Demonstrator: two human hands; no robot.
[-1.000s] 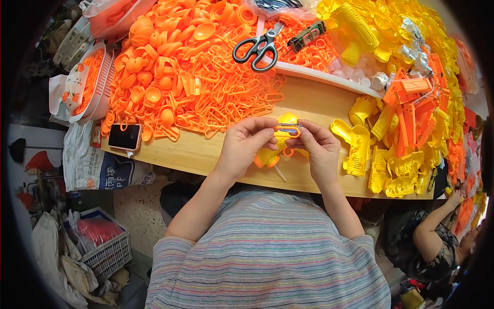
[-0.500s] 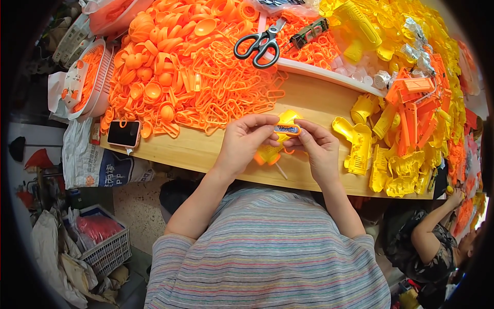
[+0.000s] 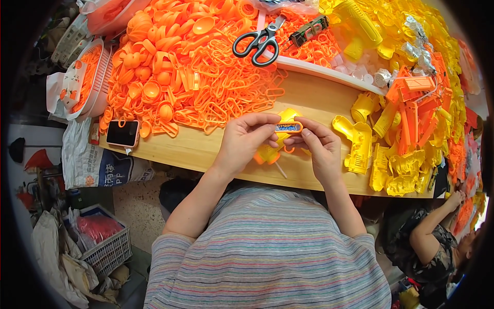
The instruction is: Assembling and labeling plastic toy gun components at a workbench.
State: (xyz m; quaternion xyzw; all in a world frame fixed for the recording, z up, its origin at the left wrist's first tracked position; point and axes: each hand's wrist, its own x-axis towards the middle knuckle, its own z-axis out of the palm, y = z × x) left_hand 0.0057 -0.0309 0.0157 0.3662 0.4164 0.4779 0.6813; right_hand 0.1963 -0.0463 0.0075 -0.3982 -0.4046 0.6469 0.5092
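Between my two hands I hold a small oblong orange plastic piece (image 3: 289,127) with a blue printed label on its face. My left hand (image 3: 247,138) pinches its left end between thumb and fingers. At the other end, my right hand (image 3: 320,146) grips it the same way. Beneath them on the table lies a yellow plastic toy part (image 3: 267,153) with orange bits and a thin pale stick (image 3: 281,170), partly hidden by my hands. Right of my right hand rests an open yellow toy-gun shell half (image 3: 357,144).
A big heap of orange plastic parts (image 3: 180,77) covers the table's left. Black-handled scissors (image 3: 260,44) and a small green mechanism (image 3: 309,32) lie behind. Yellow shells (image 3: 399,172) and orange parts (image 3: 411,113) pile up right. A phone (image 3: 123,133) sits left; a co-worker (image 3: 432,237) is at right.
The labelled orange piece has tilted so its face shows more fully. Both hands stay in nearly the same place, the right one slightly shifted to the right.
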